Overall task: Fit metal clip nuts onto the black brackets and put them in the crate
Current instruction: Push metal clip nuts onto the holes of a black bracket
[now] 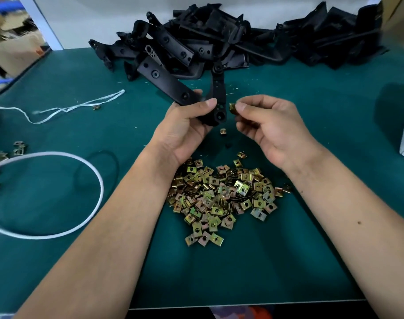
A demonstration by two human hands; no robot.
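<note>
Over bare green mat (288,125) between bracket heap (231,35) and clip-nut pile (221,194), my left hand (185,127) clamps a black bracket (217,97) while my right hand (270,125) pinches a clip nut (232,108) just beside it.

Bright, even overhead light falls on the green tabletop (288,125), casting soft shadows under both forearms. The centre is sharp. Wide-angle distortion bends the tabletop's edges, and its far corners blur.

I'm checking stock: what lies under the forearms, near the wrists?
A heap of metal clip nuts on the green mat. Both forearms hang over its far edges, so any nuts beneath the left hand wrist are hidden.
</note>
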